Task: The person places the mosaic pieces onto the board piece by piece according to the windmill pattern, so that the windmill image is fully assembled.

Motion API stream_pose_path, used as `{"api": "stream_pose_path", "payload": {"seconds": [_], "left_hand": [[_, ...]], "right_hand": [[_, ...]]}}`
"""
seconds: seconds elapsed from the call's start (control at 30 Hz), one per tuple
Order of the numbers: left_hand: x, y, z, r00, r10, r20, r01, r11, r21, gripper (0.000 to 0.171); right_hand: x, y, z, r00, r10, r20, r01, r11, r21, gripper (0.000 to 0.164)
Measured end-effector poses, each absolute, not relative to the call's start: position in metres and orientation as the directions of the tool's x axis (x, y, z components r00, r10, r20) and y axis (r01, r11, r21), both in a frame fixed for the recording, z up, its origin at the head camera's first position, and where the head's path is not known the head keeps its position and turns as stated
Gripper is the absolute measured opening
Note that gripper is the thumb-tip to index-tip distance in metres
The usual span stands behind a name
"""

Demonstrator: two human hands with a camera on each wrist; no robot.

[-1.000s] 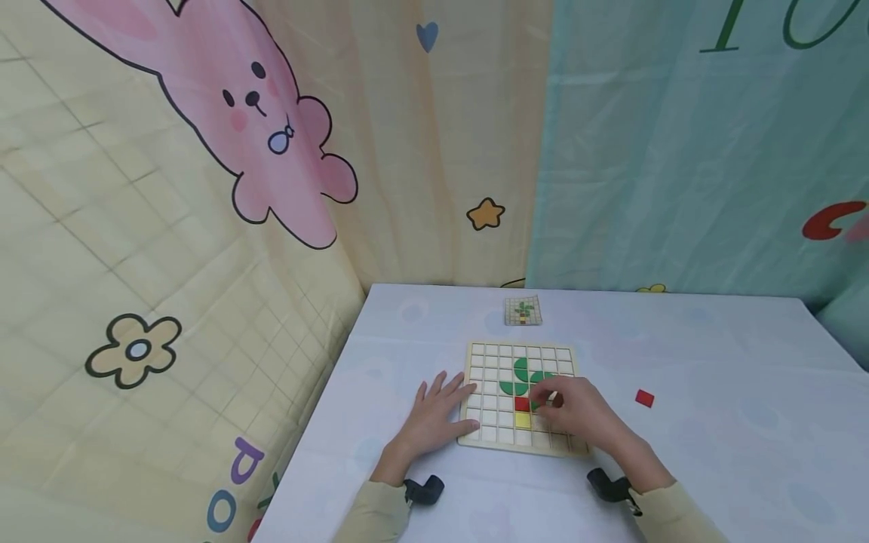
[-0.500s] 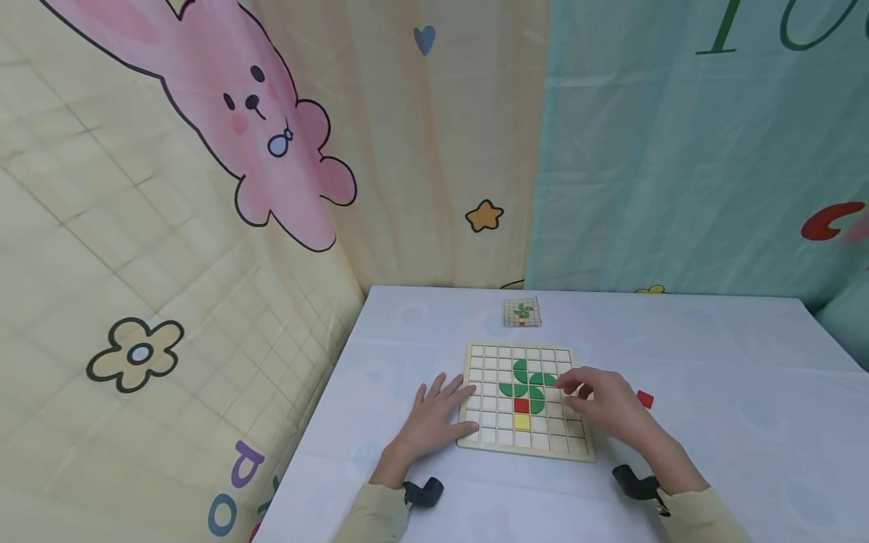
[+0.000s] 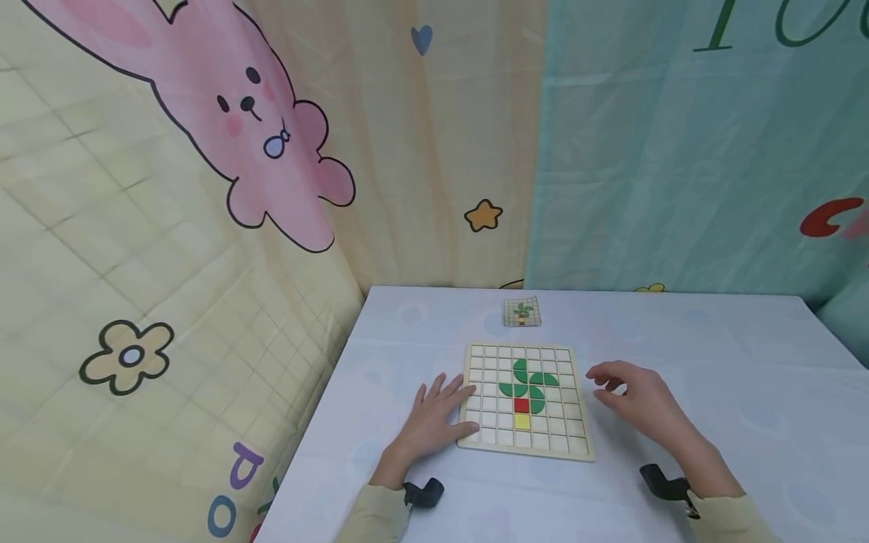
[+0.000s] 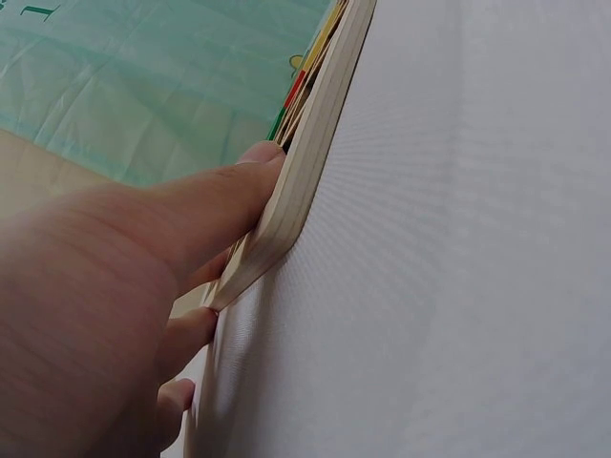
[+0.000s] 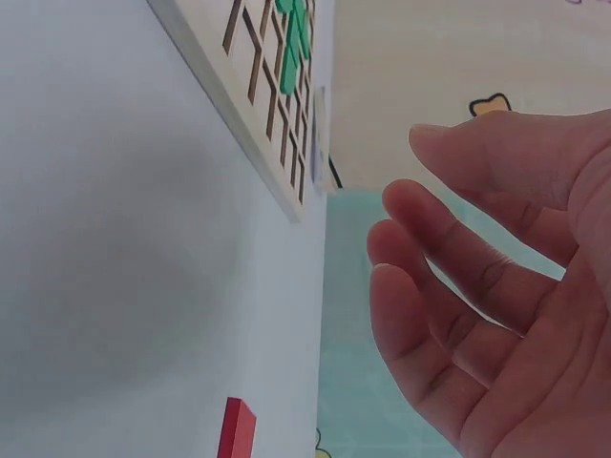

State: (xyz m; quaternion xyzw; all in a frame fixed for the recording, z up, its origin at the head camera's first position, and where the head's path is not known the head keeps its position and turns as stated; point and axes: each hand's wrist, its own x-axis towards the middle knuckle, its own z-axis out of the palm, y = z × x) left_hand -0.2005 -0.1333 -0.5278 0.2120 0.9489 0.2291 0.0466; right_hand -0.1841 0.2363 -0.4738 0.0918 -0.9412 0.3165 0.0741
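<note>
A wooden grid board [image 3: 485,437] lies flat on the table. Set in its cells are several green curved pieces [image 3: 521,369], a red square tile [image 3: 521,406] and, just below that, a yellow square tile [image 3: 522,422]. My left hand [image 3: 434,422] rests on the board's left edge with spread fingers; the left wrist view shows the thumb [image 4: 224,205] against its rim. Right of the board, my right hand [image 3: 641,400] hovers with loosely bent fingers and holds nothing. A loose red tile [image 5: 237,431] lies on the table in the right wrist view; the right hand hides it in the head view.
Behind the board lies a small pattern card [image 3: 521,311] with a similar green, red and yellow design. A white cloth [image 3: 747,422] covers the table. Patterned curtains [image 3: 611,151] hang beyond its far and left edges.
My right hand has moved rightward off the board to the table beside it, uncovering the lower right green piece and covering the loose red tile. The left hand has stayed in place.
</note>
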Motion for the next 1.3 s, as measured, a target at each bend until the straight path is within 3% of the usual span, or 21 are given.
{"api": "stream_pose_path", "payload": {"seconds": [0.73, 1.3], "left_hand": [[-0.202, -0.135, -0.534, -0.902, 0.431, 0.013, 0.391, 0.805, 0.446, 0.070], [-0.201, -0.137, -0.531, -0.900, 0.435, 0.011, 0.393, 0.800, 0.454, 0.070]], "right_hand": [[-0.182, 0.282, -0.495, -0.965, -0.056, 0.256, -0.189, 0.826, -0.530, 0.034], [-0.179, 0.297, -0.496, -0.994, 0.008, 0.112, -0.051, 0.855, -0.517, 0.040]]}}
